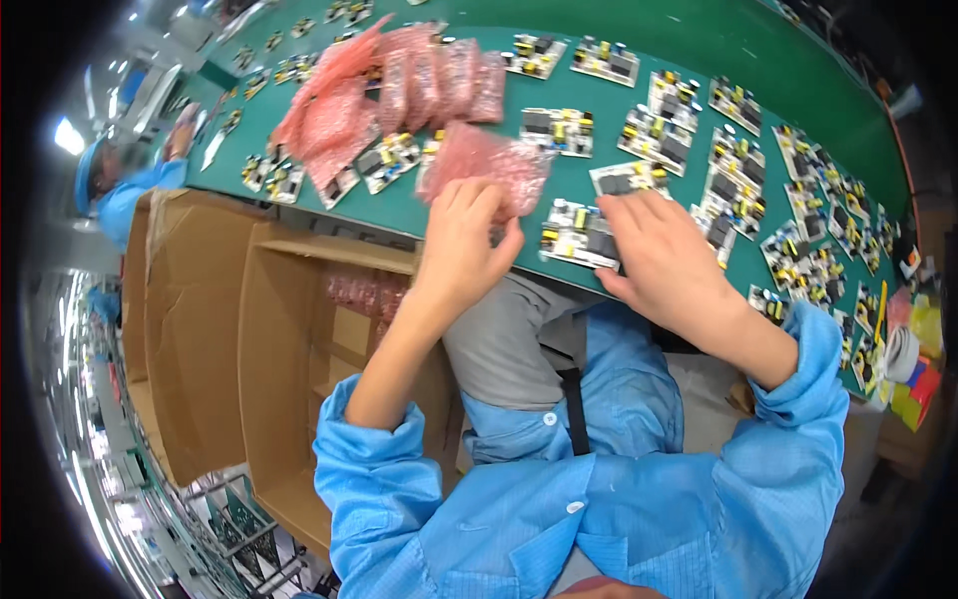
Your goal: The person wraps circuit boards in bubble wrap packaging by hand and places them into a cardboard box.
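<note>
My left hand [467, 235] is closed on the near edge of a pink bubble-wrap bag [494, 165], which lies over the front part of the green table. Whether anything is inside that bag, I cannot tell. To the right, my right hand [667, 255] grips the right end of a circuit board [577, 230] at the table's front edge, thumb on the near side and fingers on the far side. White, with black blocks and yellow parts, this board is partly covered by the hand. Just behind it lies another circuit board [629, 178], close to my right fingers.
Several wrapped pink bundles [439, 80] and loose bubble-wrap bags [334, 110] lie at the back left of the green table [599, 105]. Many circuit boards [733, 185] spread to the right. Below the front edge stands an open cardboard box [274, 349] holding pink bundles. Another person [130, 190] is far left.
</note>
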The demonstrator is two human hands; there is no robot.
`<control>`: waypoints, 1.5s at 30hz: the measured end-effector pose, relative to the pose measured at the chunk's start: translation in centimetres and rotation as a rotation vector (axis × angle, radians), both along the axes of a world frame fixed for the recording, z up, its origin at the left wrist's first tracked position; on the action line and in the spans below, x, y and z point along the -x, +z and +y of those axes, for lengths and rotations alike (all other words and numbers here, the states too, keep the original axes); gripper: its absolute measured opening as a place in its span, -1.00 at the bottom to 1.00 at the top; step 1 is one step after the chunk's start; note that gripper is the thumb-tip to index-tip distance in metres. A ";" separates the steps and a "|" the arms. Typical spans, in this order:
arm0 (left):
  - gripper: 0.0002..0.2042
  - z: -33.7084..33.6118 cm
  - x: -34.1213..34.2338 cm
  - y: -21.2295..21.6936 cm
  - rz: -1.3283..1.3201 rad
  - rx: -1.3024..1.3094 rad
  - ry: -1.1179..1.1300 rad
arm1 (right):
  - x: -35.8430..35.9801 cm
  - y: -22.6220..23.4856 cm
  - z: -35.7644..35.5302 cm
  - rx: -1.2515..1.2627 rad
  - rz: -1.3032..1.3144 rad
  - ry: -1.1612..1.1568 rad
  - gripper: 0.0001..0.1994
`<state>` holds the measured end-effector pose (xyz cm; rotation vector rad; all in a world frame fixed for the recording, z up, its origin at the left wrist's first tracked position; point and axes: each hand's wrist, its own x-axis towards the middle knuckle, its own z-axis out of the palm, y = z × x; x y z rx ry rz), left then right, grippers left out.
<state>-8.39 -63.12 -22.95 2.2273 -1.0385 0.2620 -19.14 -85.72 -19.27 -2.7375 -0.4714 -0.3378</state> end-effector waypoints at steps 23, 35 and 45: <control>-0.94 -0.4 1.1 1.3 0.176 0.336 0.204 | -1.4 -4.0 2.2 -0.113 -0.194 -0.048 -0.52; -0.85 0.4 1.7 0.4 -0.096 -0.196 0.144 | 5.8 -3.2 2.3 -1.102 0.198 0.032 -0.23; -0.68 -1.2 4.2 1.2 -0.114 -0.275 0.017 | 7.2 4.0 2.0 -2.422 0.760 1.143 -0.56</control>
